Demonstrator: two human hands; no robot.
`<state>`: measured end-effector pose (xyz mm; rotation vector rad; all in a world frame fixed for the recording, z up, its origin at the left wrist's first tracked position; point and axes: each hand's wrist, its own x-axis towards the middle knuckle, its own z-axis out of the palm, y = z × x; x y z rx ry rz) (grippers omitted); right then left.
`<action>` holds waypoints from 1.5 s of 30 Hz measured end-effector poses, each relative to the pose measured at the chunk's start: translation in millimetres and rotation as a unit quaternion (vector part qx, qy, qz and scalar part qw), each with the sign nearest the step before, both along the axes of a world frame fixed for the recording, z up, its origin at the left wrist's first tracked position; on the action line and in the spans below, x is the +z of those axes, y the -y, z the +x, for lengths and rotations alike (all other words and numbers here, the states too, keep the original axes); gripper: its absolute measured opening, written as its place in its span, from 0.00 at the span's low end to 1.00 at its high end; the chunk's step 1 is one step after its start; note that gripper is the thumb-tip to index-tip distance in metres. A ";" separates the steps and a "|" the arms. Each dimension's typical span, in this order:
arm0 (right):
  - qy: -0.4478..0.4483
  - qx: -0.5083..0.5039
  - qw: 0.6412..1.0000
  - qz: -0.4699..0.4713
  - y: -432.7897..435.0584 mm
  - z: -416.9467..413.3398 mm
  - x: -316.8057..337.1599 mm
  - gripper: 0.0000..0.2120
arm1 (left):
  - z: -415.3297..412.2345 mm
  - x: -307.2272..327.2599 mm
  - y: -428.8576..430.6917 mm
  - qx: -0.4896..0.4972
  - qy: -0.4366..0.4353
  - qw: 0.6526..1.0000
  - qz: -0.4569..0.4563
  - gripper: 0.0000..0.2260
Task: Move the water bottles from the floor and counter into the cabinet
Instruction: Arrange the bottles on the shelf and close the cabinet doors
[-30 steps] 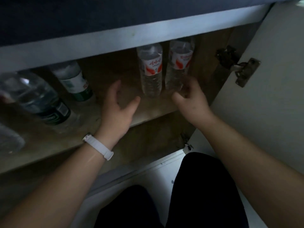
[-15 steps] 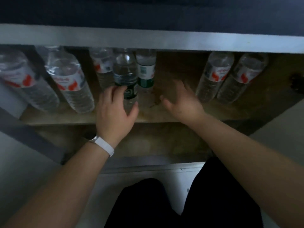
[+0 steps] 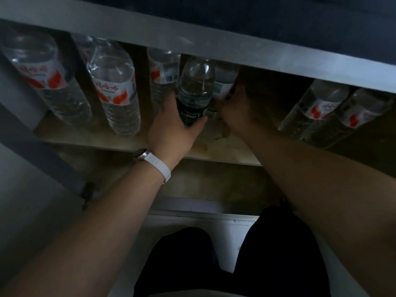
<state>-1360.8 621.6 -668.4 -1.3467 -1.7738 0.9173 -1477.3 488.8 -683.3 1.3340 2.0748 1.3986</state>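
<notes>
Inside the open cabinet, several clear water bottles stand on a wooden shelf (image 3: 216, 146). My left hand (image 3: 173, 129) is wrapped around a dark green-labelled bottle (image 3: 194, 93) at the shelf's middle. Just right of it, my right hand (image 3: 233, 108) closes on a second green-and-white-labelled bottle (image 3: 225, 82), mostly hidden behind the first. Red-and-white-labelled bottles stand to the left (image 3: 113, 88) and far left (image 3: 40, 78), with another (image 3: 164, 73) behind my left hand. Two more red-labelled bottles (image 3: 317, 108) stand at the right.
The grey cabinet top rail (image 3: 214, 41) runs across above the bottles. A cabinet door edge (image 3: 25, 133) angles in at the left. My dark-trousered knees (image 3: 214, 264) are below, over a pale floor. A bare patch of shelf lies between my right hand and the right-hand bottles.
My left hand has closed firmly round the dark green-labelled bottle. My right hand has moved left and forward from the bare shelf onto the neighbouring bottle. The view has shifted closer.
</notes>
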 end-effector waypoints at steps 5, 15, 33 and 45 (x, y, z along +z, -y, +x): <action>-0.023 0.007 1.000 0.017 -6.7 -5.6 -1.9 0.36 | 4.5 -1.5 -2.5 0.006 0.022 1.000 0.005 0.34; -0.064 -0.029 0.998 0.004 5.1 41.2 -7.0 0.33 | 16.0 4.1 -12.6 0.013 0.051 0.998 -0.015 0.30; -0.085 -0.151 0.985 0.017 22.6 101.3 -24.6 0.38 | 81.7 0.3 -62.3 -0.031 0.049 0.998 0.003 0.33; -0.008 -0.100 0.994 -0.033 36.1 119.3 -21.0 0.30 | 68.8 -14.4 -57.7 -0.096 0.057 0.993 -0.043 0.32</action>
